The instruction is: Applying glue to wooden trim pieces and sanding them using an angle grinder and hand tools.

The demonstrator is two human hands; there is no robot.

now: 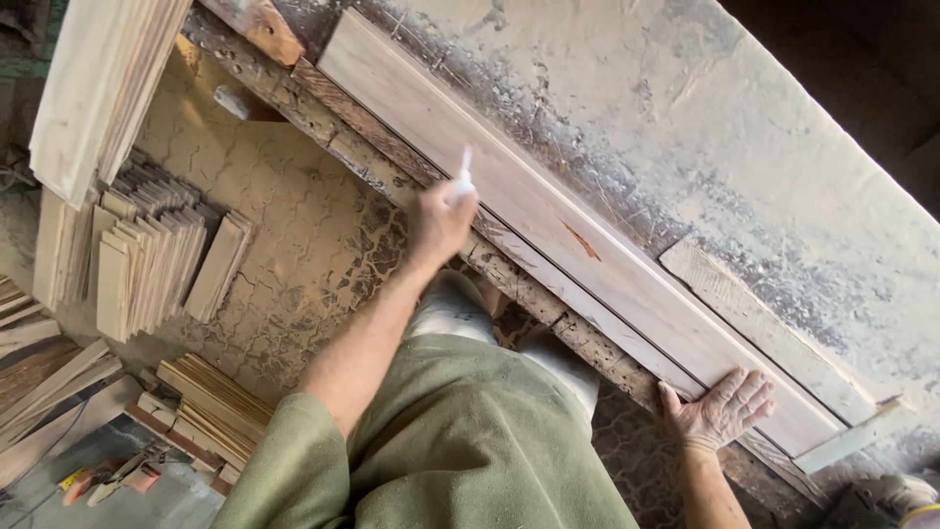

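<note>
The pale plank [548, 216] lies flat along the dusty workbench [764, 147]. I see no drawn mark on the face beyond your grip, so I judge the marking barely begun, with nearly the whole length left. Your left hand [438, 223] is clenched around a white chalk stick [462, 176], arm stretched out and tip raised over the near edge. Your right hand [723, 407] grasps nothing and presses flat, fingers spread, on the plank's end well off from the chalk.

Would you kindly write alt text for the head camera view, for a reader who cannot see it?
A person in a green shirt leans over a long pale board on a dusty workbench, one hand holding a small white marker over it, the other hand pressed flat on the board's end. Stacks of wood slats lie on the floor.
</note>
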